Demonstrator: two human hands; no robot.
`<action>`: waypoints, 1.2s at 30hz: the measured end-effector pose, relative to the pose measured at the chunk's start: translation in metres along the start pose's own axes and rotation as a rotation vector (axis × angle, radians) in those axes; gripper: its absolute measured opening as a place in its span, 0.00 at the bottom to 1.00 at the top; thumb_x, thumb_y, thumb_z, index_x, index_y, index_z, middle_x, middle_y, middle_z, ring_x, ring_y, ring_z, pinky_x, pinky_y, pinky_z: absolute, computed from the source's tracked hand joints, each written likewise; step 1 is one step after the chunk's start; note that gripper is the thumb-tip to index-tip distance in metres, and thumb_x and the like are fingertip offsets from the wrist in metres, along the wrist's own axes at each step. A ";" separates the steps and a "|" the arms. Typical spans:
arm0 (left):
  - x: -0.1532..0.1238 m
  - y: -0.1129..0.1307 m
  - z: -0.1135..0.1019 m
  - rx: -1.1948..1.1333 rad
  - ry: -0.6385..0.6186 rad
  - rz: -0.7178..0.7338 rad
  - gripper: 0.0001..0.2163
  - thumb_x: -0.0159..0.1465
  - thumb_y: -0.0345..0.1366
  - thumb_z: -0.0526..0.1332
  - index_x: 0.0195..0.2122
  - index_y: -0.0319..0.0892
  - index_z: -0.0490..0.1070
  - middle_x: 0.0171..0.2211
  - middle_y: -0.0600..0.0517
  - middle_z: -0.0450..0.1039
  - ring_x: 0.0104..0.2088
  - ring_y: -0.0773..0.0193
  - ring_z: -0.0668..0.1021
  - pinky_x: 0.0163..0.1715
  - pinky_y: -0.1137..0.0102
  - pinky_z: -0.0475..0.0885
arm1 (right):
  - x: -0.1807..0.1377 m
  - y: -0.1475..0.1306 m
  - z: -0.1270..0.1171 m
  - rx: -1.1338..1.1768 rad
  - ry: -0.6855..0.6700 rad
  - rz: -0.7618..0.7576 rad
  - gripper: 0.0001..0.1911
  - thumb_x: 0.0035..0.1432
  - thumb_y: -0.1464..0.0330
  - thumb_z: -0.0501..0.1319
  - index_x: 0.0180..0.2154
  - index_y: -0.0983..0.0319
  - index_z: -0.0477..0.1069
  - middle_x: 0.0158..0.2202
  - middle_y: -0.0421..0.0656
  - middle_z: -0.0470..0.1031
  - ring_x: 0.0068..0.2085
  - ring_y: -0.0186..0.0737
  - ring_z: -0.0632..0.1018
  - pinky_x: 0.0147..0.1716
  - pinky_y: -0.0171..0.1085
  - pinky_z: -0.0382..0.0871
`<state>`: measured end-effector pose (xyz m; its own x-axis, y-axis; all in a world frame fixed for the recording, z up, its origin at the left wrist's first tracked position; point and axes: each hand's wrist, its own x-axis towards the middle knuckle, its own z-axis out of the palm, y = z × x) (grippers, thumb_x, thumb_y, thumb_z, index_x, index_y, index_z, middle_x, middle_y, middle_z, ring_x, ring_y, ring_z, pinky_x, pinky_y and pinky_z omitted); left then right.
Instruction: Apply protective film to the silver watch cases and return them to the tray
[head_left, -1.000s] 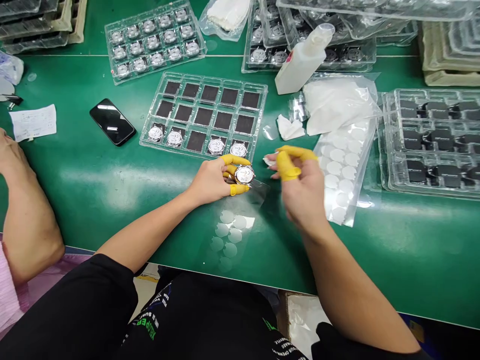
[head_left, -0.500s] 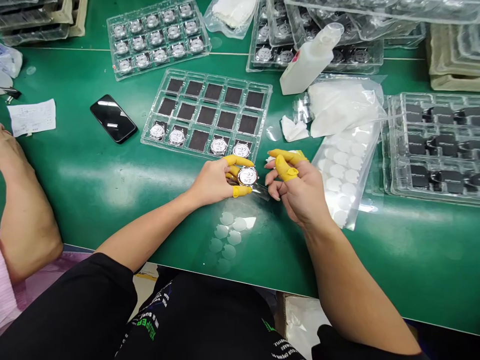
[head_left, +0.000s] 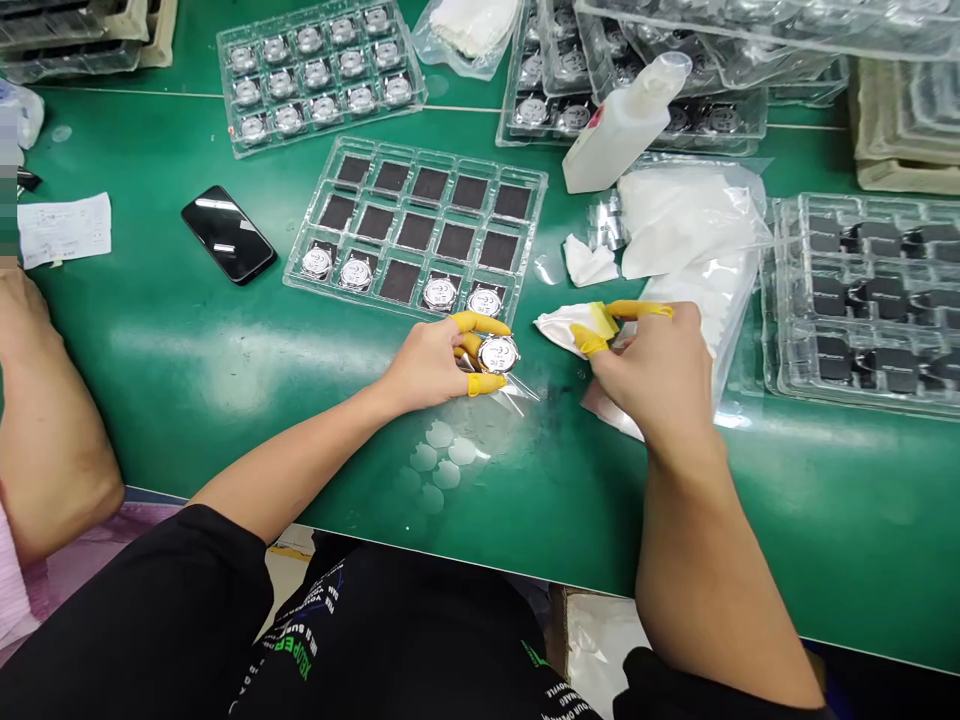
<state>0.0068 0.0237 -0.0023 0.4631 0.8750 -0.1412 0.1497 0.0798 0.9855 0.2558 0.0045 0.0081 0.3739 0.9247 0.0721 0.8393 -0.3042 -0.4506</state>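
Left hand (head_left: 427,370): fingers narrowed on a watch case (head_left: 498,354), gripped by its edge between yellow-covered fingertips, printed back facing up, CE mark legible to me. I place the case just off the near right corner of the compartment tray (head_left: 309,228), held above the green counter (head_left: 225,420). Clear film (head_left: 519,397) juts out below the case; nearer the body, translucent discs (head_left: 448,474) show in rows.

Right hand (head_left: 664,370): to the right of the case and apart from it, yellow-covered thumb against a white cloth (head_left: 559,325) with a yellow end. From my view I cannot tell whether it grips the cloth or merely touches it.

Tray, front row: four more watch cases (head_left: 439,293), in every compartment but the middle one, which shows its dark pad (head_left: 400,281). Both rear rows show dark pads.

Surroundings I log: black phone (head_left: 229,235) left of the tray; white bottle (head_left: 616,137) behind, to the right; co-worker's arm (head_left: 52,420) at the left edge.
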 end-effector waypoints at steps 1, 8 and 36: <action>0.000 0.000 0.000 0.005 -0.001 -0.001 0.24 0.49 0.33 0.74 0.50 0.41 0.78 0.31 0.53 0.78 0.31 0.67 0.78 0.34 0.71 0.75 | 0.003 0.002 0.000 0.013 -0.043 0.033 0.13 0.46 0.69 0.71 0.29 0.58 0.66 0.40 0.51 0.73 0.36 0.46 0.72 0.42 0.50 0.67; 0.000 0.003 0.000 -0.013 -0.008 -0.023 0.25 0.50 0.32 0.74 0.51 0.40 0.77 0.30 0.54 0.76 0.29 0.69 0.76 0.34 0.72 0.75 | 0.015 0.005 -0.019 0.106 -0.090 0.259 0.17 0.48 0.72 0.71 0.24 0.56 0.62 0.25 0.41 0.68 0.28 0.39 0.66 0.37 0.47 0.64; 0.002 0.000 0.004 -0.090 0.044 -0.072 0.27 0.48 0.30 0.75 0.51 0.40 0.77 0.29 0.55 0.76 0.28 0.70 0.77 0.31 0.74 0.74 | -0.029 -0.048 0.028 0.588 0.234 -0.393 0.06 0.61 0.69 0.59 0.33 0.56 0.76 0.33 0.43 0.74 0.35 0.42 0.76 0.34 0.43 0.71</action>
<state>0.0109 0.0239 -0.0034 0.4146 0.8855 -0.2096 0.1010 0.1842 0.9777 0.1934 -0.0010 0.0030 0.2191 0.8474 0.4836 0.6034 0.2718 -0.7497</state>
